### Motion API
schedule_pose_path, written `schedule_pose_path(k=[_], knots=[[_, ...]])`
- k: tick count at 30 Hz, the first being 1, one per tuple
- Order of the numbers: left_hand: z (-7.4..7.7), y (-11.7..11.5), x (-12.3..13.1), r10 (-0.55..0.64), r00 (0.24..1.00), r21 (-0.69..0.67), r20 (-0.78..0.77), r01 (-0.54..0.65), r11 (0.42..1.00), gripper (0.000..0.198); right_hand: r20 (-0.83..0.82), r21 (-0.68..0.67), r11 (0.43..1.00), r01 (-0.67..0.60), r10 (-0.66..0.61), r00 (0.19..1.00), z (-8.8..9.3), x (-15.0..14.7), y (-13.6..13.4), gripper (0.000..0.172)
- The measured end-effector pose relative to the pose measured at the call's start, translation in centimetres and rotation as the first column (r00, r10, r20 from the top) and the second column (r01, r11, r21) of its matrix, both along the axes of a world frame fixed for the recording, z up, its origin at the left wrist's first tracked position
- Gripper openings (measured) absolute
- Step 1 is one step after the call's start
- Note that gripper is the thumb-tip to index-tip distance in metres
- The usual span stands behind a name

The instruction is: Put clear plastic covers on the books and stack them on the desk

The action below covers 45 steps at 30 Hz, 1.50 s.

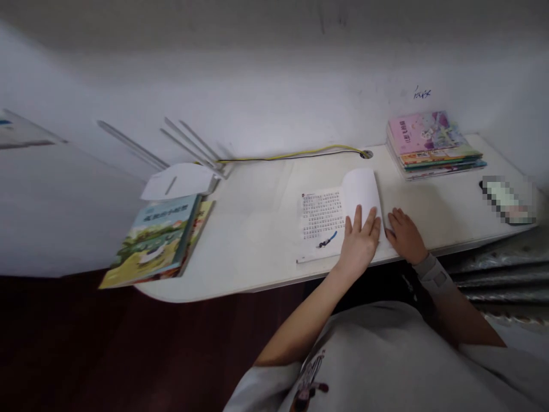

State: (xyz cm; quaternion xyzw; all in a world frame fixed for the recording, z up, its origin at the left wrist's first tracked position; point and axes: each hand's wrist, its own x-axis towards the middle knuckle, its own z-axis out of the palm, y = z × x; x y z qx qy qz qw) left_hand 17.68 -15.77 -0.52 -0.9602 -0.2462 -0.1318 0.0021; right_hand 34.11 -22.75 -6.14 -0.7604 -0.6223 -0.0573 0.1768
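Observation:
An open book with printed text lies on the white desk near its front edge. One white page curls up at the book's right side. My left hand lies flat on the book with fingers stretched out, just under the curled page. My right hand rests palm down on the desk next to the book's right edge, its fingers loosely bent and touching the page edge. Neither hand grips anything.
A stack of picture books overhangs the desk's left end, with a white router and its antennas behind. Another stack of colourful books sits at the back right. A yellow cable runs along the wall. A blurred object lies far right.

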Motion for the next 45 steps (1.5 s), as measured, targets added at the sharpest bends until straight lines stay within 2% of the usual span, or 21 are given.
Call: schedule_pose_path(k=[6, 13, 19, 27, 34, 38, 42, 43, 45], knots=[[0.4, -1.1, 1.4, 0.106, 0.991, 0.029, -0.079, -0.104, 0.994, 0.040, -0.059, 0.010, 1.000, 0.012, -0.011, 0.998, 0.2, 0.0, 0.2, 0.046], [-0.8, -1.8, 3.0, 0.141, 0.984, -0.004, -0.105, -0.142, 0.990, 0.042, -0.139, 0.085, 0.996, 0.024, -0.012, 0.990, -0.2, 0.3, 0.4, 0.049], [-1.5, -2.2, 2.9, 0.109, 0.988, -0.050, -0.109, -0.115, 0.992, 0.046, -0.144, 0.097, 0.995, 0.032, -0.018, 0.989, -0.2, 0.3, 0.4, 0.050], [-0.7, -3.6, 2.7, 0.095, 0.988, -0.066, -0.122, -0.103, 0.992, 0.046, -0.166, 0.113, 0.993, 0.022, -0.003, 0.986, -0.1, 0.2, 0.3, 0.049], [-0.3, -3.5, 2.5, 0.049, 0.983, -0.061, -0.174, -0.061, 0.996, 0.046, -0.109, 0.067, 0.998, 0.011, -0.003, 0.994, 0.4, 0.2, 0.1, 0.050], [0.6, -2.2, 1.5, -0.065, 0.968, -0.122, -0.243, 0.036, 0.992, 0.043, 0.003, -0.060, 0.997, -0.052, 0.053, 0.999, 2.1, 0.9, 0.4, 0.048], [2.1, 1.8, 1.6, -0.231, 0.933, -0.292, -0.277, 0.148, 0.945, 0.053, 0.094, -0.217, 0.975, -0.043, 0.065, 0.994, 4.0, 1.6, 1.9, 0.043], [2.3, 3.1, 2.0, -0.229, 0.937, -0.299, -0.262, 0.146, 0.943, 0.053, 0.110, -0.242, 0.969, -0.039, 0.068, 0.992, 4.3, 1.7, 2.4, 0.043], [2.7, 5.9, 3.2, -0.118, 0.966, -0.238, -0.228, 0.062, 0.969, 0.050, 0.135, -0.268, 0.963, -0.038, 0.077, 0.988, 4.8, 1.8, 3.5, 0.043]])
